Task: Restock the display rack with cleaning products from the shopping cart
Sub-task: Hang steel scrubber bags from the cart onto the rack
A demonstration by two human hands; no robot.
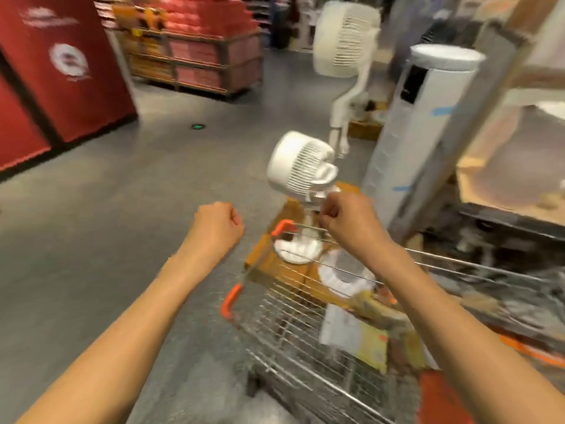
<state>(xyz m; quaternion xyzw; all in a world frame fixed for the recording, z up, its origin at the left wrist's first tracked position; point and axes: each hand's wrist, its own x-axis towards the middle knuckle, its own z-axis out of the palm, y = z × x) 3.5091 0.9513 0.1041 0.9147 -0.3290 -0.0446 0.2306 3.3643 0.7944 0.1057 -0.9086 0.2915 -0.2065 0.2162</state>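
Both arms reach forward, and the whole view is smeared by motion blur. The left hand (pixel 218 223) is raised over bare grey floor, its grip closed into a loose fist with nothing in it. The right hand (pixel 348 218) is level with it, fingers curled in; something thin may be pinched at the fingertips, but the blur leaves that unclear, so whether this grip holds anything cannot be told.

Below and between the hands, mostly under the right forearm, stands the shopping cart (pixel 305 316), a wire basket with orange corner guards. Inside it, beneath the right wrist, lie a white and yellow package (pixel 354 338) and some brown packaging, too blurred to identify.

Just beyond the right hand a small white fan (pixel 298 166) stands on a wooden platform (pixel 269 264). Farther off are a taller white fan (pixel 344 38) and a white tower unit (pixel 409 127). To the right of the right hand rises a wooden display rack (pixel 504 166).
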